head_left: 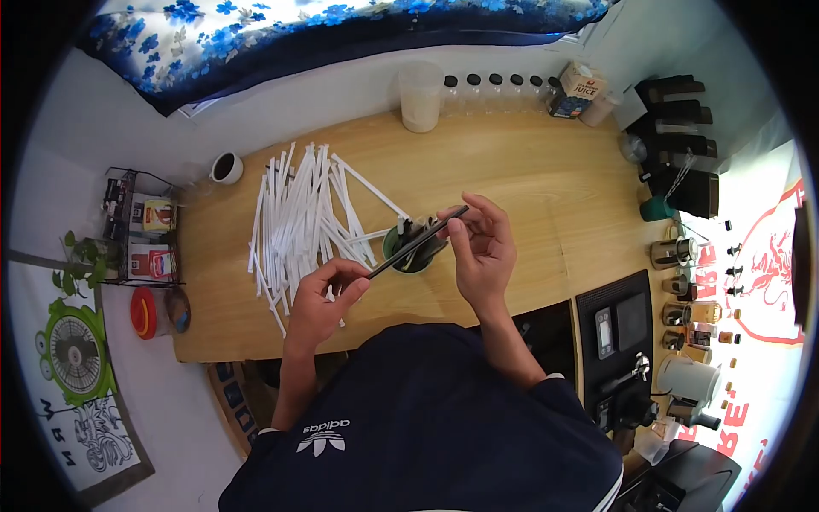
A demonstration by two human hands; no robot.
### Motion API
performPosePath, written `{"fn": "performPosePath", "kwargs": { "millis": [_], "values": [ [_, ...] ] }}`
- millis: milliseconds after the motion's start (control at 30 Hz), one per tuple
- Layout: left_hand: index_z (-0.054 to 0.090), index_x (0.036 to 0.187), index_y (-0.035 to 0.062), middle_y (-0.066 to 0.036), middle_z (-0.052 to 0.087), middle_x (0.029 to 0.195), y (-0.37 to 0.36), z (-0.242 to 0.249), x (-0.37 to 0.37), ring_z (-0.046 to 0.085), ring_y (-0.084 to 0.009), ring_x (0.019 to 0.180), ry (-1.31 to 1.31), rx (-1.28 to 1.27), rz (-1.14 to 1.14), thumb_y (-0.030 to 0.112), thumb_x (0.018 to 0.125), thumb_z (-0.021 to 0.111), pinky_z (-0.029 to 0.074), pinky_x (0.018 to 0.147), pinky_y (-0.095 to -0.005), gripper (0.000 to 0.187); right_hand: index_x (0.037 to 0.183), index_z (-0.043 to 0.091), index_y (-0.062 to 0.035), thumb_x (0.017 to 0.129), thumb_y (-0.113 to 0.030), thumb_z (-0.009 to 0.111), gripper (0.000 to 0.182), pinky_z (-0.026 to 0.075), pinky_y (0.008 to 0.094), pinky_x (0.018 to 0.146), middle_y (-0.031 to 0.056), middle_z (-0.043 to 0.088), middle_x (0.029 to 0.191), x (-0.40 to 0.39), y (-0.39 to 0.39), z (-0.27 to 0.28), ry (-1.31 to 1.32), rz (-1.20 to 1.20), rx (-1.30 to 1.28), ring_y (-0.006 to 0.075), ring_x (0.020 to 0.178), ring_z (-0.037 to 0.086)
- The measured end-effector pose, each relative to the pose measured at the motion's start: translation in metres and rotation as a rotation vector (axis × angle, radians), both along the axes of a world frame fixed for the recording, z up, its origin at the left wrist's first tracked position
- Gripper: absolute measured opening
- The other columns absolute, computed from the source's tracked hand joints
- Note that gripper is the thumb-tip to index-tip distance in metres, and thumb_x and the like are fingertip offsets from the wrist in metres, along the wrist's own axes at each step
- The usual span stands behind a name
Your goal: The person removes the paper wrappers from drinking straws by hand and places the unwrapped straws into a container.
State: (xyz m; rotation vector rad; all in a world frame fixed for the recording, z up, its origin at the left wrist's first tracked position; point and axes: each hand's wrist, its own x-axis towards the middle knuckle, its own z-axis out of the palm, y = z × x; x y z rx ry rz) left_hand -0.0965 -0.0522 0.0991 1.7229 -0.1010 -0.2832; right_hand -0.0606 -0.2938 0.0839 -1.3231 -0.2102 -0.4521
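Black straw (418,243) between hands, in front of body, passing over green cup (389,254) in view; long axis slants from near-left to far-right; left hand (320,305) pinches near end; right hand (486,256) grasps far part, nearer protruding tip; tip points forward-right; white straws (294,209) lie left.

Dark navy top (444,418), white adidas trefoil logo (322,439), white-striped sleeve (607,493)

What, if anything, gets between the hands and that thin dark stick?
Nothing visible: the left hand holds the thin dark stick at its near end, the right hand near its far end. The heap of white sticks lies off to the left.
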Motion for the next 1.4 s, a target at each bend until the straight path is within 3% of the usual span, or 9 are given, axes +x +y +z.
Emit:
{"fn": "performPosePath", "kwargs": {
  "millis": [367, 500, 600, 767, 900, 1000, 1167, 1267, 1400],
  "values": [
    [0.068, 0.101, 0.0023, 0.003, 0.063, 0.079, -0.004, -0.027, -0.001, 0.052, -0.0036, 0.073, -0.023, -0.006, 0.097, 0.015, 0.097, 0.068, 0.040, 0.067, -0.0204, 0.013, 0.129, 0.050, 0.0005, 0.099, 0.003, 0.058, 0.030, 0.057, 0.0275, 0.080, 0.0166, 0.069, 0.103, 0.008, -0.029, 0.006, 0.030, -0.101, 0.057, 0.0158, 0.087, 0.067],
    [0.068, 0.100, 0.0024, 0.003, 0.062, 0.077, -0.004, -0.040, 0.001, 0.051, -0.0035, 0.072, -0.034, 0.019, 0.125, 0.015, 0.098, 0.067, 0.040, 0.066, -0.0209, 0.013, 0.126, 0.050, 0.0000, 0.099, 0.004, 0.059, 0.029, 0.056, 0.0288, 0.081, 0.0166, 0.068, 0.102, 0.009, -0.043, 0.019, -0.051, -0.177, -0.044, 0.0172, 0.090, 0.067],
    [0.067, 0.100, 0.0024, 0.003, 0.062, 0.078, -0.007, -0.047, 0.001, 0.052, -0.0036, 0.073, -0.021, 0.032, 0.145, 0.015, 0.099, 0.065, 0.041, 0.066, -0.0211, 0.013, 0.122, 0.055, -0.0004, 0.096, 0.006, 0.062, 0.027, 0.056, 0.0317, 0.082, 0.0165, 0.069, 0.105, 0.004, -0.046, 0.019, -0.205, -0.118, -0.369, 0.0196, 0.092, 0.068],
    [0.065, 0.100, 0.0023, 0.003, 0.062, 0.082, -0.011, -0.054, 0.005, 0.053, -0.0038, 0.074, -0.004, 0.054, 0.128, 0.013, 0.100, 0.063, 0.042, 0.067, -0.0212, 0.011, 0.111, 0.064, -0.0017, 0.089, 0.006, 0.069, 0.024, 0.055, 0.0351, 0.083, 0.0136, 0.069, 0.112, 0.004, -0.032, 0.019, -0.308, -0.022, -0.670, 0.0245, 0.091, 0.068],
    [0.065, 0.100, 0.0020, 0.002, 0.062, 0.082, -0.016, -0.052, 0.007, 0.052, -0.0038, 0.072, -0.065, 0.089, 0.096, 0.013, 0.099, 0.064, 0.041, 0.066, -0.0217, 0.011, 0.101, 0.072, -0.0039, 0.082, 0.002, 0.076, 0.020, 0.052, 0.0377, 0.088, 0.0089, 0.069, 0.117, 0.004, -0.020, 0.009, -0.303, 0.005, -0.838, 0.0284, 0.099, 0.066],
    [0.065, 0.100, 0.0015, 0.002, 0.062, 0.082, -0.025, -0.047, 0.013, 0.052, -0.0038, 0.072, -0.120, 0.111, 0.064, 0.011, 0.098, 0.066, 0.041, 0.065, -0.0219, 0.010, 0.099, 0.075, -0.0062, 0.079, -0.003, 0.079, 0.020, 0.049, 0.0395, 0.097, 0.0086, 0.066, 0.124, 0.005, -0.017, -0.001, -0.309, -0.080, -0.967, 0.0306, 0.115, 0.060],
    [0.063, 0.105, 0.0013, 0.000, 0.063, 0.086, -0.043, -0.057, 0.026, 0.054, -0.0050, 0.073, -0.198, 0.070, 0.027, 0.007, 0.094, 0.069, 0.044, 0.066, -0.0232, 0.014, 0.112, 0.071, -0.0059, 0.078, -0.009, 0.083, 0.036, 0.043, 0.0414, 0.105, 0.0113, 0.059, 0.137, 0.008, -0.016, -0.019, -0.247, -0.105, -0.967, 0.0312, 0.130, 0.051],
    [0.061, 0.110, 0.0016, -0.002, 0.064, 0.090, -0.062, -0.071, 0.027, 0.056, -0.0073, 0.074, -0.251, 0.037, 0.038, 0.005, 0.092, 0.071, 0.046, 0.067, -0.0246, 0.021, 0.126, 0.064, -0.0068, 0.076, -0.020, 0.087, 0.057, 0.038, 0.0440, 0.110, 0.0145, 0.048, 0.147, 0.009, -0.009, -0.028, -0.039, -0.048, -0.581, 0.0342, 0.136, 0.045],
    [0.059, 0.116, 0.0020, -0.007, 0.065, 0.097, -0.079, -0.076, 0.025, 0.060, -0.0133, 0.076, -0.356, 0.092, 0.047, 0.005, 0.088, 0.073, 0.049, 0.069, -0.0275, 0.032, 0.127, 0.059, -0.0047, 0.074, -0.026, 0.089, 0.064, 0.032, 0.0474, 0.113, 0.0186, 0.043, 0.150, 0.020, -0.002, -0.052, -0.010, 0.022, -0.609, 0.0373, 0.141, 0.037]
  ]
}}
